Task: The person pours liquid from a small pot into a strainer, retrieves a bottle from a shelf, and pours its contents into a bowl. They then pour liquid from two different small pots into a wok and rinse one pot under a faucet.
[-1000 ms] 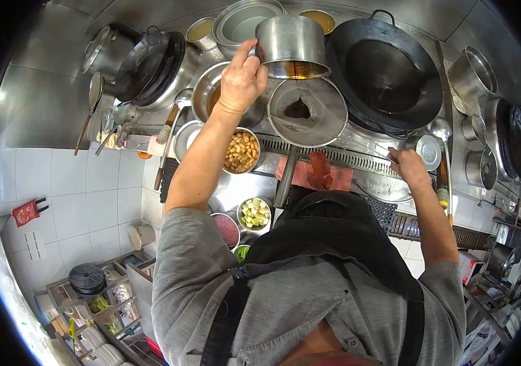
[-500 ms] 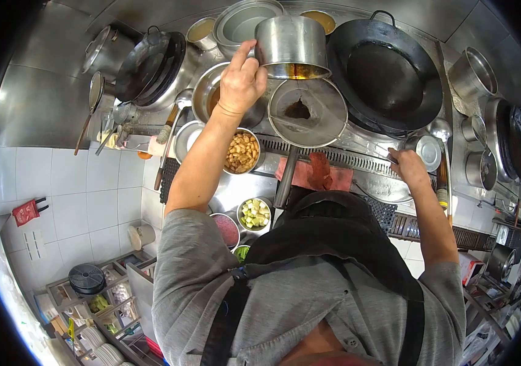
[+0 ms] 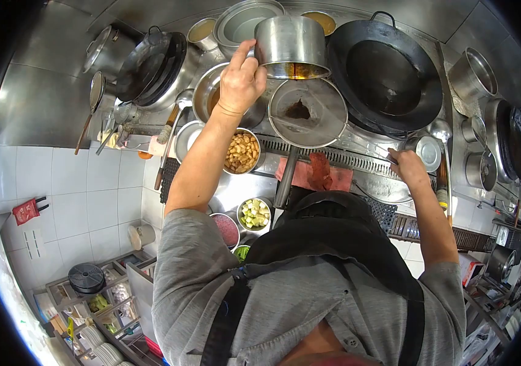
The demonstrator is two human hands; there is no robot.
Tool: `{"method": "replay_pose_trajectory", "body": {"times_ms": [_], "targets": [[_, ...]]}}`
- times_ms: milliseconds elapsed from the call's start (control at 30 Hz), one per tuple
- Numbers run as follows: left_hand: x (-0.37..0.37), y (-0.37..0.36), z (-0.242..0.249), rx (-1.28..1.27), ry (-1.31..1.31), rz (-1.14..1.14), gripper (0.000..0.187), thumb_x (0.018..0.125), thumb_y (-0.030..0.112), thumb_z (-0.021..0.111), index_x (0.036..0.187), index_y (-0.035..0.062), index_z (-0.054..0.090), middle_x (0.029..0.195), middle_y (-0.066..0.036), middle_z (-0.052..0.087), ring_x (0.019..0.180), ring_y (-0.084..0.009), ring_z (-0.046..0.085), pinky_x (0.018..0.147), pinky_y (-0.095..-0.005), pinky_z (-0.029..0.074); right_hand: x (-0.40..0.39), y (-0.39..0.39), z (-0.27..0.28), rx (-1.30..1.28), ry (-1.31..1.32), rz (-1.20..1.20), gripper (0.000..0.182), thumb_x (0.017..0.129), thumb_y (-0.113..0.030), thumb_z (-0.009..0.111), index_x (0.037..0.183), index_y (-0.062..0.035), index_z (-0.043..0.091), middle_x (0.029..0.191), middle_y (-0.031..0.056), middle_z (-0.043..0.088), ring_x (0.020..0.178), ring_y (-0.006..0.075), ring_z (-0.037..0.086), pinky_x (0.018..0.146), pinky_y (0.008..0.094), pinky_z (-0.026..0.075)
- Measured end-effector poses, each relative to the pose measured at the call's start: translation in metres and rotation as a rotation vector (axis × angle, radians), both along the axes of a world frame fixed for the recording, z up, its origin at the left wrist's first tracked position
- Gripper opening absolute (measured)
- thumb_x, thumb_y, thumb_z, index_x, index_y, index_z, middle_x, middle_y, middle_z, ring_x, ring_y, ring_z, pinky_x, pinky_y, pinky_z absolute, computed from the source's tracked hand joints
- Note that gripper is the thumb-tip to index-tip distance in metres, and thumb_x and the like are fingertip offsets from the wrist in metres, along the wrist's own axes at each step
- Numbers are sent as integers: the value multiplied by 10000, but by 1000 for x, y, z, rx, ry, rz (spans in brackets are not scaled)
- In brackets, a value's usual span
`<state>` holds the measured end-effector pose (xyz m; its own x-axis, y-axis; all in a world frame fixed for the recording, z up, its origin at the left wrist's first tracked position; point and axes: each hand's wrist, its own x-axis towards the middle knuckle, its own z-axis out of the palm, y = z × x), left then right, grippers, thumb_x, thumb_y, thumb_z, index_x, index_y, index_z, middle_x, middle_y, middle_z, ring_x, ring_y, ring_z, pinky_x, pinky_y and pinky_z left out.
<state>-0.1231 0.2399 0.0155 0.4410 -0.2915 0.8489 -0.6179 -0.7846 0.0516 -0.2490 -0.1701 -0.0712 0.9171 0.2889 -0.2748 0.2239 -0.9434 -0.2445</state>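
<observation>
My left hand (image 3: 242, 86) is closed on the left side of a steel pot (image 3: 291, 44). The pot is tilted with its mouth down toward me, and amber-brown liquid shows at its lower rim. Just below the mouth lies a round fine-mesh strainer (image 3: 327, 119) with a dark brown clump on its mesh. A dark pan handle (image 3: 286, 183) sticks out from under the strainer toward me; the vessel itself is mostly hidden. My right hand (image 3: 412, 168) is closed round the end of a thin handle that seems to run to the strainer.
A large black wok (image 3: 422, 97) stands to the right of the strainer. On the left are a bowl of fried brown pieces (image 3: 242, 152), a bowl of green cubes (image 3: 254, 215) and a bowl of pink food (image 3: 226, 230). A red cloth (image 3: 321, 174) lies at the front edge. Ladles flank the work area.
</observation>
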Motion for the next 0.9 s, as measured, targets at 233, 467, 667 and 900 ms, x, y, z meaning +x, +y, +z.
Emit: {"method": "replay_pose_trajectory", "body": {"times_ms": [233, 467, 667, 900], "targets": [[-1, 1, 2, 12, -3, 8, 142, 655, -10, 615, 624, 26, 481, 1108, -164, 619, 623, -296, 633, 538, -371, 545, 0, -2, -4, -15, 0, 7, 431, 730, -138, 729, 1149, -103, 632, 862, 207, 652, 846, 366, 632, 781, 453, 507], [-1, 2, 4, -4, -6, -4, 138, 658, -15, 611, 625, 21, 482, 1107, -164, 619, 606, -294, 628, 530, -368, 540, 1, -4, -4, 24, -31, 26, 451, 688, -88, 744, 1125, -72, 635, 832, 218, 645, 814, 379, 628, 742, 458, 494], [-6, 2, 7, -6, 22, 11, 147, 653, -23, 616, 632, 14, 475, 1106, -169, 630, 697, -296, 651, 579, -353, 548, 1, -3, -3, -18, -24, 28, 417, 724, -134, 731, 1130, -104, 642, 848, 196, 655, 835, 352, 637, 777, 447, 509], [-8, 2, 9, 4, 62, 49, 155, 647, -25, 626, 641, 10, 475, 1114, -173, 636, 796, -298, 677, 641, -344, 560, 0, -3, -5, -24, -31, 32, 432, 720, -137, 738, 1139, -109, 638, 844, 205, 651, 836, 357, 636, 780, 450, 508]]}}
